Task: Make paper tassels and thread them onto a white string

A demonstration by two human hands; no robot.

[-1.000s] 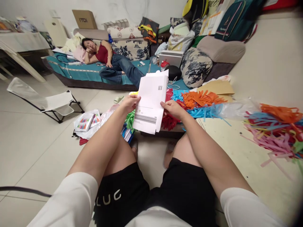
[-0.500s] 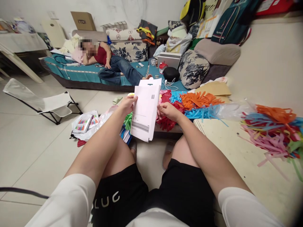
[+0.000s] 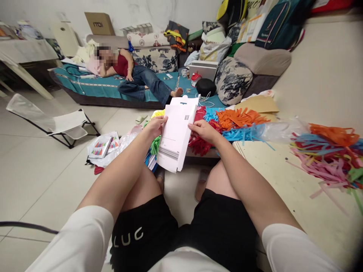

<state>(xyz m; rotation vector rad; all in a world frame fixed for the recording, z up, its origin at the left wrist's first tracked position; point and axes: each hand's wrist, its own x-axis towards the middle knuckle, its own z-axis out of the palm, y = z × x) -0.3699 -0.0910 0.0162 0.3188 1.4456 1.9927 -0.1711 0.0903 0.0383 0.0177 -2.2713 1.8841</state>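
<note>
Between my hands, above my knees, is a flat white cardboard box (image 3: 175, 138). It has a hang hole in its top flap, a small grey square near the upper right, and dark printed stripes near the bottom. My left hand (image 3: 157, 125) pinches its left edge, thumb on the front. My right hand (image 3: 203, 130) is closed on the right edge, its thumb against the side. Behind the box lie red paper tassels (image 3: 200, 146) and blue ones (image 3: 244, 133). Green tassels (image 3: 155, 146) show beside its left edge.
Printed packets (image 3: 100, 147) and clear plastic lie on the floor at left, near a folding chair (image 3: 68, 122). A pale board (image 3: 269, 181) stands at right, with multicoloured tassels (image 3: 331, 162) on it. A person (image 3: 144, 77) reclines on the teal-covered sofa (image 3: 104, 88).
The box has shifted slightly right and tilts a little more clockwise. Both hands stay on its edges, and the right thumb sits a bit higher. The view has moved slightly.
</note>
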